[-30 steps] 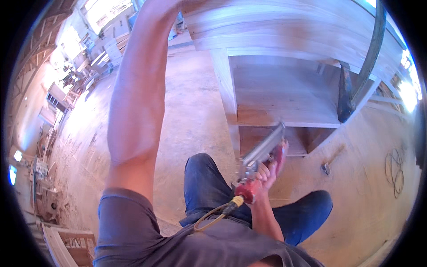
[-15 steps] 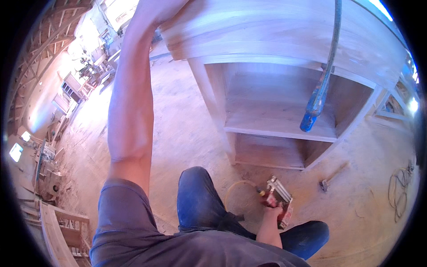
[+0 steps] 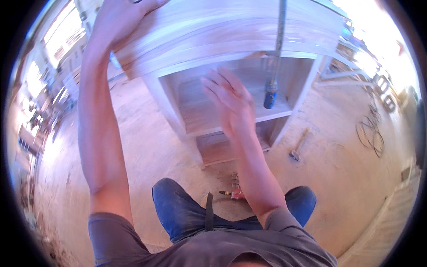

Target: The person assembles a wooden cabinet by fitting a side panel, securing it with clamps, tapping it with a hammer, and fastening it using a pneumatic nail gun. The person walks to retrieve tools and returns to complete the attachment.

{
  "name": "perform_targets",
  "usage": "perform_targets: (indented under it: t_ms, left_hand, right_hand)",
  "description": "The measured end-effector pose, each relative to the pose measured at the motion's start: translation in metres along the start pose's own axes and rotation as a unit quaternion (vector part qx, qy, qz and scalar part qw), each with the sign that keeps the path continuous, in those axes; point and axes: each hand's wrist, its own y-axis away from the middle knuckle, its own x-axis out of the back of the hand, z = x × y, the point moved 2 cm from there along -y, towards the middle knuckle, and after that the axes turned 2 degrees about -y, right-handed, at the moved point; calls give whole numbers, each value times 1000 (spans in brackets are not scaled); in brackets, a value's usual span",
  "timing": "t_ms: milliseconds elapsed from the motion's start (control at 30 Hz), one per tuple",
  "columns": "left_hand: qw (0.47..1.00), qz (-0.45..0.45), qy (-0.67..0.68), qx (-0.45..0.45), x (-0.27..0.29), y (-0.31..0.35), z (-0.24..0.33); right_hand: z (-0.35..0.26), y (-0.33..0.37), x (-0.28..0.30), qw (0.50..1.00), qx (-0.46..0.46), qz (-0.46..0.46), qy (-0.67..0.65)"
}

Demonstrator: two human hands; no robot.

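Observation:
A pale wooden cabinet (image 3: 222,26) with an open front and a shelf stands before me. My left hand (image 3: 122,20) rests at its upper left corner, fingers stretched along the edge and partly cut off by the frame. In front of the opening, my right hand (image 3: 229,98) is raised, empty and slightly blurred, its fingers extended. A threaded clamp rod with a blue handle (image 3: 270,99) hangs in front of the cabinet, right of that hand. The red nail gun (image 3: 238,194) lies on the floor between my knees, partly hidden by my right forearm.
A hammer (image 3: 299,147) lies on the dusty floor right of the cabinet. Farther right is a coiled hose or cable (image 3: 370,133). A workbench-like frame (image 3: 347,66) stands behind it, and timber and clutter line the left side.
My right hand has let go of the nail gun, which is now on the floor, and has risen toward the cabinet. The view has shifted, bringing my left hand into sight.

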Motion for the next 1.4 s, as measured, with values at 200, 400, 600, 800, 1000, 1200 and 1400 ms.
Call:
perform_targets:
  t_ms: [200, 400, 600, 800, 1000, 1200, 1400]
  left_hand:
    - [997, 26, -64, -21, -7, -8, -26]
    - [992, 49, -115, 29, -9, -4, -32]
    - [999, -14, -16, 24, 11, 5, -24]
    - [991, -68, 68, 94, 25, -1, 17]
    - [978, -115, 124, 119, 40, -13, 34]
    - [980, -133, 74, 124, 66, -4, 47]
    - [972, -143, 70, 174, 79, 0, 74]
  right_hand:
    - [-5, -25, -47, 999, 18, 14, 26]
    - [19, 21, -32, 980, -108, -152, 76]
    - [-64, 32, 103, 891, -166, 411, 94]
    - [-206, -23, -9, 891, 115, 357, 255]
    - [-261, -75, -195, 828, 145, -1, 541]
    - [-246, -67, -234, 784, 33, 134, 605]
    - [-244, -37, -236, 792, -14, 231, 565]
